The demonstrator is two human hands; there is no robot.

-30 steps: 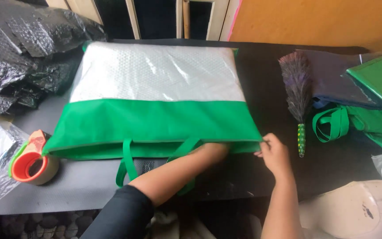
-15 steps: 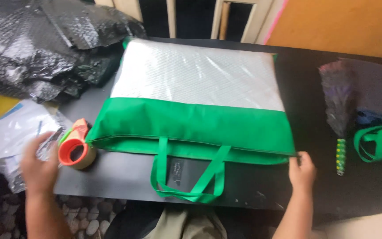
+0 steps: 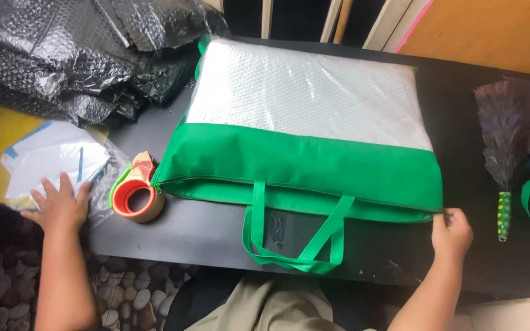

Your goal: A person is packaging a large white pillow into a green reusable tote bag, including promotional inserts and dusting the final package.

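single head-worn view, looking steeply down, close over dark table (image 3: pixel 203 233) edge

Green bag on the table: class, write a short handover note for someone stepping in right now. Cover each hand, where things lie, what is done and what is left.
Left hand: flat and open on a clear packet of papers at the table's left edge, beside the tape dispenser.
Right hand: pinching the bag's near right corner, at the zip's end.
Green bag: flat on the table, clear panel up, handles hanging toward the person.
Done: the zip line looks closed along the near edge.
Left: the packet of papers is outside the bag; the tape is untouched.
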